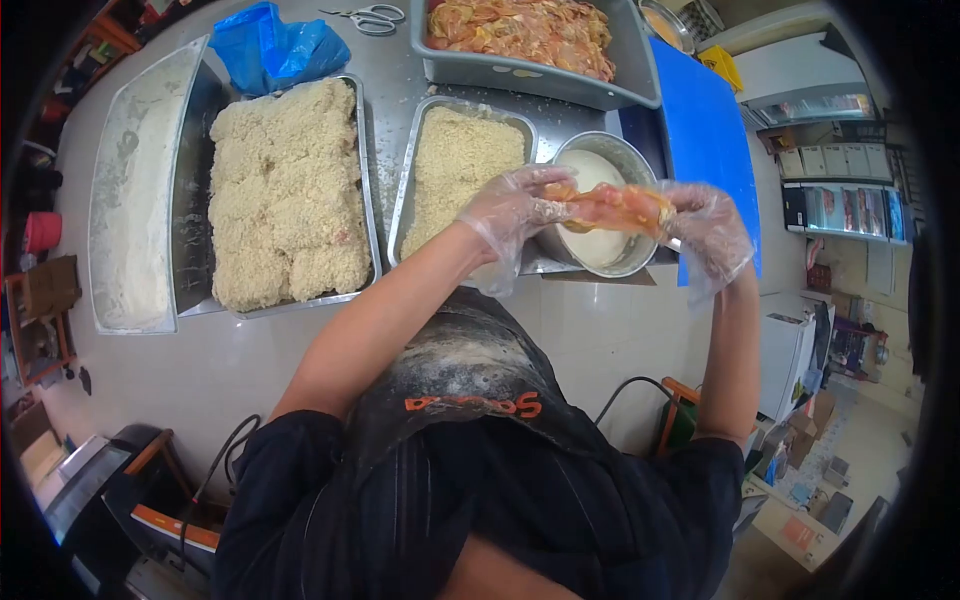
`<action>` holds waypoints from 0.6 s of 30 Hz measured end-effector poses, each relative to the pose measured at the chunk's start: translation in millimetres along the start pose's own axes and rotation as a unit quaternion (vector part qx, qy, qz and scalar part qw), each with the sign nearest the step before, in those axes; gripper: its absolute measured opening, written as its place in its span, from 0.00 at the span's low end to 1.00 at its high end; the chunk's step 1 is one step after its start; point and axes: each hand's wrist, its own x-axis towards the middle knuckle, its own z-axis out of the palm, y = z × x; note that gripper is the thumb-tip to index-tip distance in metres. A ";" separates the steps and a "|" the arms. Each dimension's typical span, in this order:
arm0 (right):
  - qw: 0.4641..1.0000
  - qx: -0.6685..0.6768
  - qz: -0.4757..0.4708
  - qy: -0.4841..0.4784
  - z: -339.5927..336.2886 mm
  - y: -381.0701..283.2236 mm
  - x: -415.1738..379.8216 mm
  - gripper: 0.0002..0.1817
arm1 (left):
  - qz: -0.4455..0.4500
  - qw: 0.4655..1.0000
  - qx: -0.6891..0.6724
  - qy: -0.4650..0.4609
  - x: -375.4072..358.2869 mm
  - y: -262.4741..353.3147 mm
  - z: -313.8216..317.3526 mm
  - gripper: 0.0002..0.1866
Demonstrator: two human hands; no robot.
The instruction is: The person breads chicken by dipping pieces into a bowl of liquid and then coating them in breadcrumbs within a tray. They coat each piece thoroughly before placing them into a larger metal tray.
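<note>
A strip of raw marinated chicken (612, 209) is stretched between my two hands, above a round metal pot of white batter (592, 246). My left hand (515, 205), in a clear plastic glove with crumbs on the fingers, grips its left end. Its right end is held by my right hand (708, 225), gloved the same way. Left of the pot lies a metal tray (405, 190) with breaded pieces (465, 150), partly behind my left hand and forearm. Behind the pot, a grey tub (540, 78) holds a heap of raw marinated chicken (520, 30).
A larger tray (367, 180) is piled with breaded pieces (285, 200). Farther left stands a deep metal container (190, 190) of white flour (140, 200). A blue plastic bag (275, 45) and scissors (375, 18) lie at the back. A blue board (710, 150) is at the right.
</note>
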 end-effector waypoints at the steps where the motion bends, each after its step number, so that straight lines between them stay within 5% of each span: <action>1: 0.999 -0.029 -0.032 0.022 3.8 -10.0 -1.6 0.22 | 0.025 0.998 0.061 0.000 3.8 -4.7 -5.8 0.29; 5: 0.957 -0.272 -0.103 -0.002 2.4 -13.1 15.4 0.15 | 0.032 0.986 0.165 0.016 -15.2 0.8 -31.5 0.31; 7: 0.936 -0.343 -0.074 -0.014 12.0 -8.2 22.3 0.13 | 0.029 0.938 0.333 0.096 -58.1 31.1 -23.2 0.28; 9: 0.938 -0.347 0.016 -0.013 17.3 -5.1 30.0 0.12 | 0.007 0.951 0.267 0.156 -90.3 44.9 -35.1 0.29; 12: 0.930 -0.367 -0.017 -0.018 -0.7 3.8 46.8 0.14 | 0.081 0.942 0.265 0.189 -137.4 44.5 -72.0 0.29; 18: 0.776 -0.612 -0.152 0.022 17.5 95.6 134.0 0.10 | 0.149 0.933 0.127 0.303 -198.2 15.1 -131.1 0.29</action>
